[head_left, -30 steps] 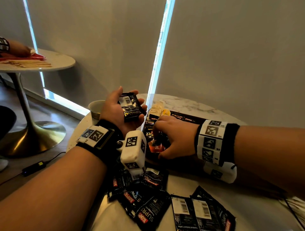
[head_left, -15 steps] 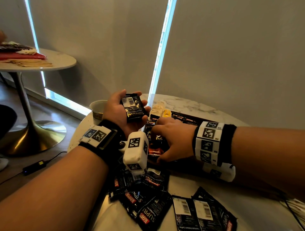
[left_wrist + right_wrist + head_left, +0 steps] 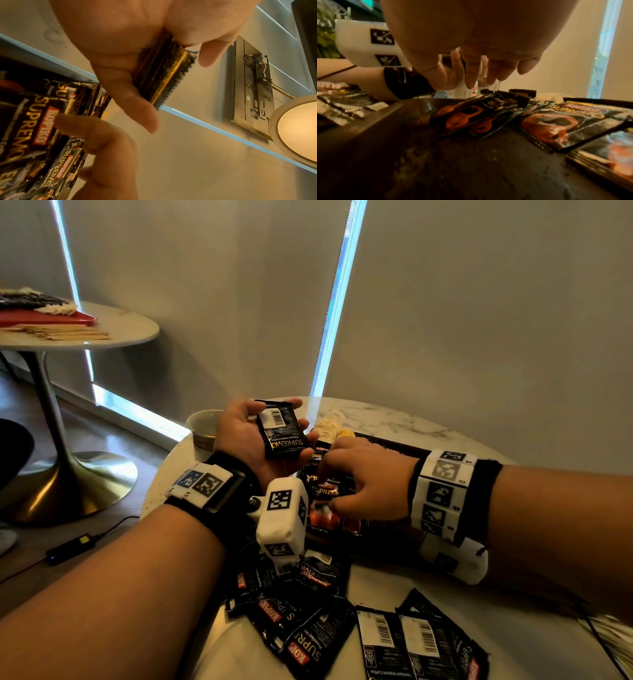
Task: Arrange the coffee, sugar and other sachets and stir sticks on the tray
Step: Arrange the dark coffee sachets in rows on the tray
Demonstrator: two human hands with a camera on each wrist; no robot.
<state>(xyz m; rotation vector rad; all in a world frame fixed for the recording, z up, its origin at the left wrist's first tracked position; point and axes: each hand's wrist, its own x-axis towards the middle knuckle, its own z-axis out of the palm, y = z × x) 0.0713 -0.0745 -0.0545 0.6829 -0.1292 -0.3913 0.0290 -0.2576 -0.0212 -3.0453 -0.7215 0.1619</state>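
My left hand [image 3: 270, 412] is palm up above the table's far left and holds a small stack of black coffee sachets [image 3: 282, 433], barcode side up. In the left wrist view the stack [image 3: 164, 75] sits edge-on between thumb and fingers. My right hand [image 3: 329, 489] reaches over the dark tray [image 3: 394, 546], its fingers bent down onto the black and orange sachets [image 3: 325, 491] lying there. In the right wrist view those fingers [image 3: 471, 73] hang over the sachet row [image 3: 471, 116] with nothing pinched between them. Yellow and white sachets [image 3: 330, 428] lie at the tray's far end.
Several loose black sachets [image 3: 308, 628] are scattered on the marble table near me. A paper cup [image 3: 203, 428] stands at the far left edge. A second round table [image 3: 120, 330] at the left carries a red tray and wooden stir sticks [image 3: 61, 332].
My right hand has crept a little farther along the sachets in the tray. My left hand has kept the stack, drifting slightly right. Another person's hand has left the side table.
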